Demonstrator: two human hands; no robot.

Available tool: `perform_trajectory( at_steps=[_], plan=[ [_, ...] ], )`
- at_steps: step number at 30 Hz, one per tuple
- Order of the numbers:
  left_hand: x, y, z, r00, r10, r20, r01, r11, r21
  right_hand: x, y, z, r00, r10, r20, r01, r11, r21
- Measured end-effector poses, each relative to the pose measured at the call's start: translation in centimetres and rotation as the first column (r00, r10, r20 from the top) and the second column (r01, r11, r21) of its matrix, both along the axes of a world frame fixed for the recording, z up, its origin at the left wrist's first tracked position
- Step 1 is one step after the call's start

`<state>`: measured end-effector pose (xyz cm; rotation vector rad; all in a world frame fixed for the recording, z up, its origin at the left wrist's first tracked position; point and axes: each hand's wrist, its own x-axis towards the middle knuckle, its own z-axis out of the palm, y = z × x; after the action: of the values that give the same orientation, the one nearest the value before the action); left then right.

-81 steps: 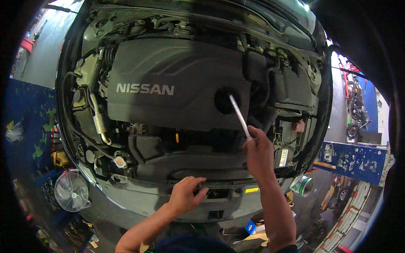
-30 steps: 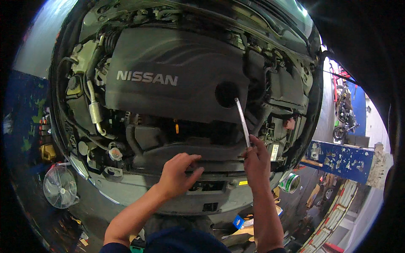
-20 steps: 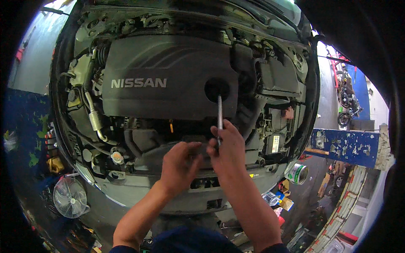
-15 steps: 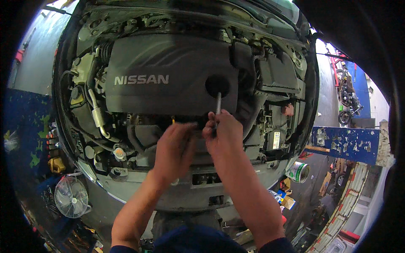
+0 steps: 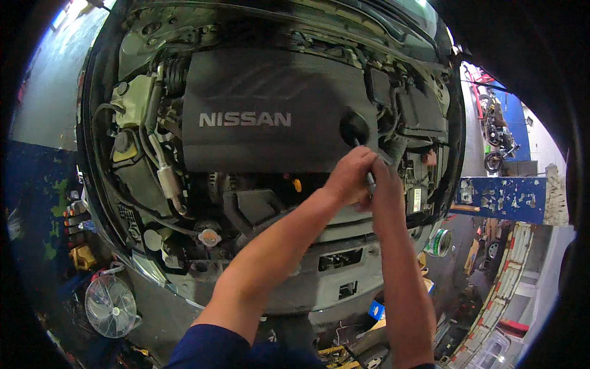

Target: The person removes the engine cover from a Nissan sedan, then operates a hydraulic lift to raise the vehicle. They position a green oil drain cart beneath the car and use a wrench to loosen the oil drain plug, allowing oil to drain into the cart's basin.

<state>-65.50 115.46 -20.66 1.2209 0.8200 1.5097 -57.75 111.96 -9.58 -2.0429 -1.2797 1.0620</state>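
Room opens over the engine cover (image 5: 246, 147), but the left hand (image 5: 351, 175) and right hand (image 5: 387, 183) crowd its round hole (image 5: 354, 126).

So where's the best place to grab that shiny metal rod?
Probably the lower part of the metal rod, coming from the near side, over the car's front. The rod looks thin enough to wrap around, and its upper end points toward the round hole in the engine cover. The left hand and right hand hide much of it.
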Motion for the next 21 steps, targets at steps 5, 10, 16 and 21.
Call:
perform_trajectory(
  at_steps=[5,10,16,21],
  plan=[
    [1.1,0.7,0.2,0.954,0.239,-0.181,-0.212,0.965,0.156,-3.4,-2.0,3.4,0.806,0.057,0.589,-0.422,0.753,0.505],
    [1.2,1.0,0.0,0.969,0.231,-0.088,-0.216,0.964,0.152,-3.6,0.0,-0.2,0.877,-0.033,0.48,-0.282,0.773,0.568],
    [0.2,1.5,-0.4,0.972,0.21,-0.103,-0.194,0.97,0.147,-7.3,-0.5,3.2,0.844,-0.083,0.529,-0.274,0.781,0.561],
    [-0.1,1.8,-0.4,0.968,0.222,-0.112,-0.208,0.969,0.131,-8.1,-2.8,6.7,0.78,-0.044,0.625,-0.463,0.632,0.622]
  ],
)
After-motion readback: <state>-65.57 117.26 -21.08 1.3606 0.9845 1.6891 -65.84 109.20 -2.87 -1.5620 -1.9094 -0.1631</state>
